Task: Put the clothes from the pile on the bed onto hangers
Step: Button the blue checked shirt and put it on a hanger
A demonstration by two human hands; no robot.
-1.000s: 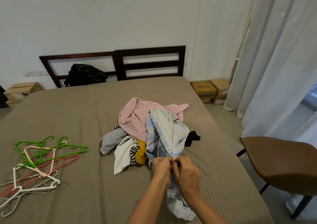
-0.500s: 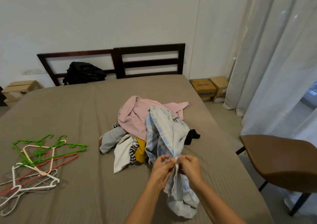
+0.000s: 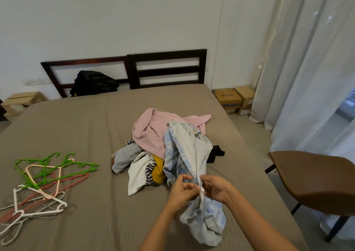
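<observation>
Left hand (image 3: 182,191), right hand (image 3: 216,188) parted, pinching denim shirt (image 3: 184,149).

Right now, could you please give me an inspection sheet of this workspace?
Surface: bed, taupe sheet, lightly creased.
Job's things: clothes pile mid-bed; denim shirt draped from it toward the near edge; hangers tangled on the bed's left side.
Clutter: black bag against the headboard.
Grippers: left hand and right hand both pinch the denim shirt beside a button.
Cables: nothing seen.
Surroundings: brown chair right of the bed; cardboard boxes and curtain beyond.
</observation>
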